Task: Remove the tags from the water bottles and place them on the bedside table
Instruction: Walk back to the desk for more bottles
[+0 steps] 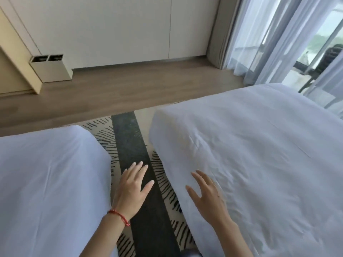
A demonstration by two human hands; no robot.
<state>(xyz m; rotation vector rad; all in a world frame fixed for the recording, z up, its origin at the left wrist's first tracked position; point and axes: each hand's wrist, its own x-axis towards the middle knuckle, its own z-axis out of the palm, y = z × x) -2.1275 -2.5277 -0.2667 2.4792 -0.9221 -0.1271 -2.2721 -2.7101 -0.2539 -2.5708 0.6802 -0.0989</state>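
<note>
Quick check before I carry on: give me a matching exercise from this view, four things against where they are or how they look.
Things:
1. left hand
2. right hand
3. red cord bracelet
4. sheer curtain

Places or states:
A. hangs at the window, upper right
B. open, over the dark stripe of the rug
C. round the left wrist
D. open, at the near edge of the right bed

Pairs: 1-B, 2-D, 3-C, 4-A

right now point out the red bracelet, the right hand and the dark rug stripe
red bracelet (118,216), head view, cord on the left wrist
right hand (206,195), head view, back of hand
dark rug stripe (128,138), head view, bare middle
</note>
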